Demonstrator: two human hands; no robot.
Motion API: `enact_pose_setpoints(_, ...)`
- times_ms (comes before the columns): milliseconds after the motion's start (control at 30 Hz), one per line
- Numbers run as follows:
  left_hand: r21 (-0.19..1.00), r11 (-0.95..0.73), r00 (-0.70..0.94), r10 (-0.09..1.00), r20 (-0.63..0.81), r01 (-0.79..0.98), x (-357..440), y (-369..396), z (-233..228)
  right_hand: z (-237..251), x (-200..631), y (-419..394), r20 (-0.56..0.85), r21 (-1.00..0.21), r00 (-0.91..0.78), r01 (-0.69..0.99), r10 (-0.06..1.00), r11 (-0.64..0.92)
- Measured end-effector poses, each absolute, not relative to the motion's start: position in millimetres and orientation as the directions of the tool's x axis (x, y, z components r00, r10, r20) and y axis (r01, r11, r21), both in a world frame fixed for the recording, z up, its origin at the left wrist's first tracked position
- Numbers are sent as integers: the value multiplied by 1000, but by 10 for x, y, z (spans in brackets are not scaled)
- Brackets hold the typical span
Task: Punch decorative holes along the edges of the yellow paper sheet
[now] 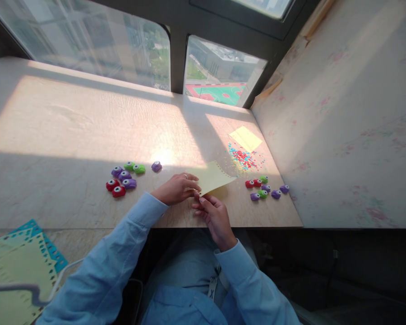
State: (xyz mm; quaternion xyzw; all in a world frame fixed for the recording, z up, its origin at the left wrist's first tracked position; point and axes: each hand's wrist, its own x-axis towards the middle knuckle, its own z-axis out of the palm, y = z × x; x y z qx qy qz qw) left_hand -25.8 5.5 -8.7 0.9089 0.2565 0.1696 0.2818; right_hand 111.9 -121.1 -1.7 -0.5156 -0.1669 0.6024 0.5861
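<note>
We pinch a yellow paper at its near corner, left hand and right hand both closed on it, punches right of it; keeping edges aligned should help.

Yellow paper sheet: pale yellow, thin, with a row of small punched holes along its upper right edge. Held at its near left corner, slightly raised and tilted over the bench, far corner pointing right, sunlit on its upper part.
</note>
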Motion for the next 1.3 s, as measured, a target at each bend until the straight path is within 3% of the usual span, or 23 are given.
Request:
enact_pose_setpoints(367,592,-718,836,533,129,366,-264,17,4,-29,1124,-1163,-479,-791,218,-527,850,-311)
enact_pose_setpoints(833,689,-688,871,460,171,228,-242,-59,149,-6,1131,-1183,-461,-802,265,-534,847,-270)
enact_pose_setpoints(1300,620,-728,865,479,153,294,-193,-67,82,17,1142,-1223,-458,-796,250,-543,853,-268)
